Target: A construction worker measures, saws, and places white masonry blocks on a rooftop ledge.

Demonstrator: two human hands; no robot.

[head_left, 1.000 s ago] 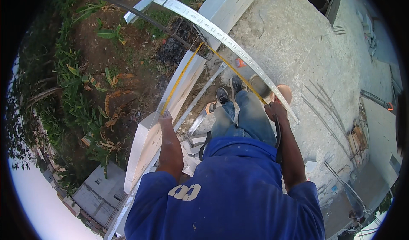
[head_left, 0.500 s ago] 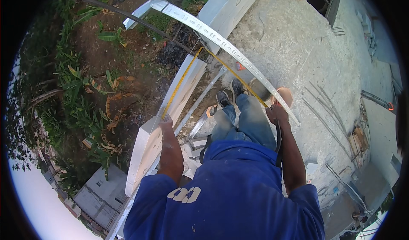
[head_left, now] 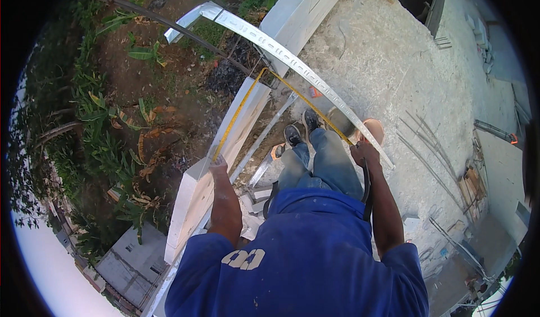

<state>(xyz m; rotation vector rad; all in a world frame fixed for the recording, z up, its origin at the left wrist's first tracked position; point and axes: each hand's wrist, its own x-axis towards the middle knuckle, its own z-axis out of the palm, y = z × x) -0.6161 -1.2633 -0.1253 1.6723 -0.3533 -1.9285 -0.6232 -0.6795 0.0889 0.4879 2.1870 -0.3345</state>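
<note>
At the centre left of the frame, one end of the visible yellow tape (head_left: pixel 231 124) is held at the fingers of the left hand (head_left: pixel 218 164), which appear pinched on it over the pale block wall (head_left: pixel 191 198). From there the tape is carried along the wall top toward the upper centre, where it is sharply bent; whether it is propped there cannot be told. It is then run down to the right, beneath the perforated metal strip (head_left: pixel 274 45), to the right hand (head_left: pixel 365 153), in whose curled fingers it is gripped right of centre. The tape can be judged light and thin, springy along its length yet easily kinked, and perhaps slippery with dust. It is best taken flat between thumb and fingers, clear of its edges and of the bend.
</note>
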